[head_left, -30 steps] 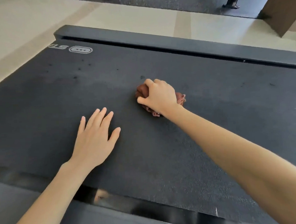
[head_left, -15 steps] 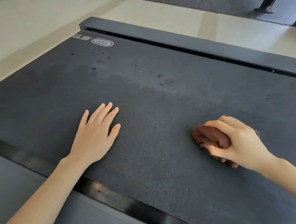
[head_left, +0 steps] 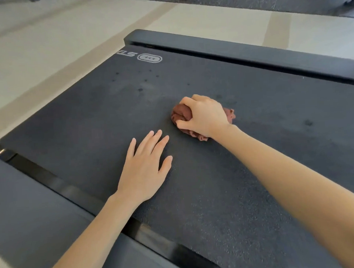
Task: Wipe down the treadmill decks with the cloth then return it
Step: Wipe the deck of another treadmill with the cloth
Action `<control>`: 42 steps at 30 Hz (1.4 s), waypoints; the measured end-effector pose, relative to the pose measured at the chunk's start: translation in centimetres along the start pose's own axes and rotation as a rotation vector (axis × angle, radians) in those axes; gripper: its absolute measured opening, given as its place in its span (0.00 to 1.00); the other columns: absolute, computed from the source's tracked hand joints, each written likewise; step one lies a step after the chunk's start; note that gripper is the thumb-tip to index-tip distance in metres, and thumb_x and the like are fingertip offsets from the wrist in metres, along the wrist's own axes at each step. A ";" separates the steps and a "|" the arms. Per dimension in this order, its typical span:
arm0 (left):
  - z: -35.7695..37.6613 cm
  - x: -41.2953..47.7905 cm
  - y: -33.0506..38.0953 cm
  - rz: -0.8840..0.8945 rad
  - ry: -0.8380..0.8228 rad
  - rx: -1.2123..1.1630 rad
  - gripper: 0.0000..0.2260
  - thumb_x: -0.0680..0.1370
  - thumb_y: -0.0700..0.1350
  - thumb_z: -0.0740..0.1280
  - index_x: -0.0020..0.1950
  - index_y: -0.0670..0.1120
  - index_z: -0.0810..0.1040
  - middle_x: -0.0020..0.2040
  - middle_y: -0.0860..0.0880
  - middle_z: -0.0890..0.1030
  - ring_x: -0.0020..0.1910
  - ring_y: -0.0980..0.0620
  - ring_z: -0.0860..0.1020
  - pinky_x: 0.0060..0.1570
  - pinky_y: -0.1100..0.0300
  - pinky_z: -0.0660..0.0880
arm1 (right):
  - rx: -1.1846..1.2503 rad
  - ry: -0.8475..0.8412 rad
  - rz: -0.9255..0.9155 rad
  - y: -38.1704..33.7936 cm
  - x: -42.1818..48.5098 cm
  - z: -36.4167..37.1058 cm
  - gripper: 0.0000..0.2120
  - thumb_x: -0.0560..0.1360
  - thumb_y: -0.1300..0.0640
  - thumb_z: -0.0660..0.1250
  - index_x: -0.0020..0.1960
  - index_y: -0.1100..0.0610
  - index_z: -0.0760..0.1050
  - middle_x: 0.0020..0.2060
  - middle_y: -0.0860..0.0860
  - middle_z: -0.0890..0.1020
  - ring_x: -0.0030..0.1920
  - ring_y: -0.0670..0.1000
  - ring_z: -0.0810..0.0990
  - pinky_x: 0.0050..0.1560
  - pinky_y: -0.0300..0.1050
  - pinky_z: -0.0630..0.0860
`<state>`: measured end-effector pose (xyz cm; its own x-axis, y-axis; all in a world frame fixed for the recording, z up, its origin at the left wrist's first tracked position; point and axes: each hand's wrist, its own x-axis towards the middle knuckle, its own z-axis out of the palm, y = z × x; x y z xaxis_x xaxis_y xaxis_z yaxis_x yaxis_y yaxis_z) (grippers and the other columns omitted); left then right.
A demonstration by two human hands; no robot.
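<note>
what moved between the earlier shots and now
The right hand, bunched on the brown cloth, swept right along the treadmill belt and has now come back beside the left hand. Its grip never let go. The left hand stayed flat on the belt.

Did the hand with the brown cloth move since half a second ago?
Yes. The right hand slid the cloth across the belt, away from the person and toward the resting left hand, closer to the far rail.
</note>
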<state>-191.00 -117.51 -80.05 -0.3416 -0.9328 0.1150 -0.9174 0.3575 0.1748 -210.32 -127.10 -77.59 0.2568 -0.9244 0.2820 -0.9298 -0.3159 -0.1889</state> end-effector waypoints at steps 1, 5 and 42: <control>-0.1 0.0 0.0 -0.009 0.003 -0.011 0.25 0.79 0.56 0.49 0.76 0.51 0.57 0.77 0.54 0.55 0.76 0.57 0.49 0.75 0.50 0.46 | -0.007 -0.003 -0.010 -0.7 1.1 0.5 0.23 0.70 0.38 0.65 0.58 0.51 0.73 0.47 0.52 0.78 0.49 0.55 0.77 0.41 0.43 0.65; -0.3 -0.2 0.1 -0.016 0.024 -0.036 0.25 0.80 0.56 0.51 0.76 0.50 0.58 0.76 0.54 0.57 0.75 0.57 0.51 0.75 0.53 0.46 | -0.002 -0.027 -0.018 -2.2 3.2 1.1 0.23 0.71 0.39 0.64 0.59 0.53 0.72 0.47 0.53 0.77 0.49 0.56 0.77 0.42 0.45 0.68; -7.5 -3.4 -28.7 -0.073 -0.085 0.058 0.22 0.79 0.57 0.51 0.74 0.57 0.61 0.75 0.54 0.59 0.74 0.53 0.55 0.70 0.54 0.55 | 0.107 0.089 -0.181 -21.2 13.3 8.5 0.21 0.67 0.41 0.67 0.55 0.52 0.76 0.43 0.52 0.78 0.46 0.57 0.78 0.39 0.44 0.64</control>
<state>-161.96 -124.28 -78.10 -0.2870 -0.9577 0.0206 -0.9499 0.2873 0.1230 -184.99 -134.56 -77.80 0.3878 -0.8297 0.4016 -0.8362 -0.5000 -0.2254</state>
